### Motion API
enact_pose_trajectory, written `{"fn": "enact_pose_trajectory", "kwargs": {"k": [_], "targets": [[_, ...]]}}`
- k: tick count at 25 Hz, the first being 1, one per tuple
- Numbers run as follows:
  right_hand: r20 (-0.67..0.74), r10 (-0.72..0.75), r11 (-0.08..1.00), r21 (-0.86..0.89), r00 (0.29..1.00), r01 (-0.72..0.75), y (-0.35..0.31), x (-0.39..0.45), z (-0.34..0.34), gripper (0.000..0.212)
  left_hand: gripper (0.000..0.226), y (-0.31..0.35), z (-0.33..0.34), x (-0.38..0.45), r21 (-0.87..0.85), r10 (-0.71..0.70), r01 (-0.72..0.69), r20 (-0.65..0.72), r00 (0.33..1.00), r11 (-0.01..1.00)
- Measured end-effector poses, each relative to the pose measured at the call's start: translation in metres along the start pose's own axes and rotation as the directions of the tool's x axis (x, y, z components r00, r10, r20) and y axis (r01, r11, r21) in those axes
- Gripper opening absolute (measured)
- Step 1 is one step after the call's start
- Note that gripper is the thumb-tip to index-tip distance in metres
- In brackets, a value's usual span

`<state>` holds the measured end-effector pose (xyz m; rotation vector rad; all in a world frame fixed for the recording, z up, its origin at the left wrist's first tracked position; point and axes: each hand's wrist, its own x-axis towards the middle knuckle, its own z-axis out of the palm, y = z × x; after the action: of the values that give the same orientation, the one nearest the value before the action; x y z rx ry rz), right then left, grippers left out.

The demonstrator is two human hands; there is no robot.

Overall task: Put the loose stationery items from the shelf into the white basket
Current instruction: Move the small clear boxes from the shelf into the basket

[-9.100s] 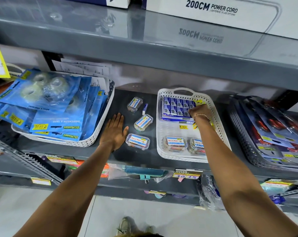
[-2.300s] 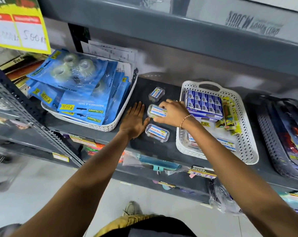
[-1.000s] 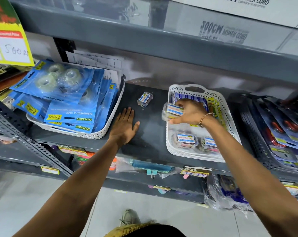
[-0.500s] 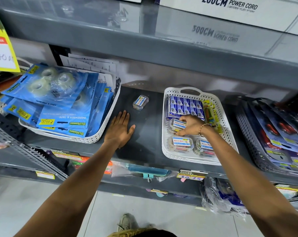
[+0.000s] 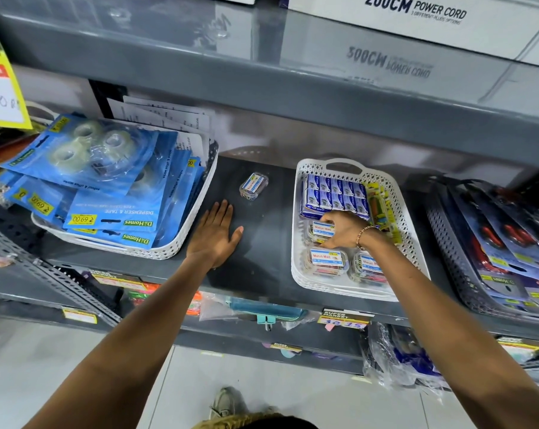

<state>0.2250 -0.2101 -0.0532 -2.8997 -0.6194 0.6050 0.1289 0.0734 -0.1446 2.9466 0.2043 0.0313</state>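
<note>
In the white basket (image 5: 412,243), "Maruti Mart" boxes (image 5: 325,261) under right hand (image 5: 344,229).

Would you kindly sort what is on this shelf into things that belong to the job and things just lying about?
Job:
- white basket
- loose clear box on the shelf
- clear box under the right hand

Lying about:
- tape dispenser packs
- grey basket
- power cord carton

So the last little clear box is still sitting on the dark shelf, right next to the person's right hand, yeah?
Not quite. The little clear box is on the dark shelf, but the hand next to it is the left hand, lying flat just in front of it. The right hand is over in the white basket. The head view shows this.
</note>
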Motion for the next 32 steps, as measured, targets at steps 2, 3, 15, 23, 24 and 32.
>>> {"fn": "enact_pose_trajectory", "kwargs": {"k": [2, 3, 15, 23, 24, 32], "targets": [[0.006, 0.005, 1.000, 0.014, 1.000, -0.005, 0.000, -0.001, 0.000, 0.060, 0.067, 0.001, -0.001, -0.001, -0.004, -0.002, 0.002, 0.003, 1.000, 1.000], [0.010, 0.003, 0.999, 0.035, 1.000, -0.004, 0.000, -0.002, -0.001, 0.062, 0.067, 0.001, -0.002, -0.001, -0.007, -0.002, 0.002, 0.004, 1.000, 1.000], [-0.406, -0.101, 0.910, 0.332, 0.908, 0.249, -0.063, 0.031, -0.039, 0.017, 0.067, 0.003, -0.007, -0.005, -0.059, 0.012, -0.012, 0.003, 1.000, 0.998], [-0.121, -0.393, 0.879, -0.342, 0.911, 0.334, -0.126, 0.115, 0.005, 0.075, 0.071, 0.003, -0.001, 0.000, -0.004, -0.004, 0.004, -0.017, 1.000, 1.000], [-0.121, -0.388, 0.873, -0.365, 0.914, 0.323, -0.126, 0.119, 0.009, 0.077, 0.071, 0.003, -0.001, 0.000, -0.002, -0.003, 0.003, -0.021, 1.000, 1.000], [-0.312, -0.372, 0.917, -0.271, 0.874, 0.294, -0.136, 0.085, -0.010, 0.060, 0.070, 0.003, -0.003, -0.002, -0.035, -0.012, 0.011, -0.011, 1.000, 0.999]]}}
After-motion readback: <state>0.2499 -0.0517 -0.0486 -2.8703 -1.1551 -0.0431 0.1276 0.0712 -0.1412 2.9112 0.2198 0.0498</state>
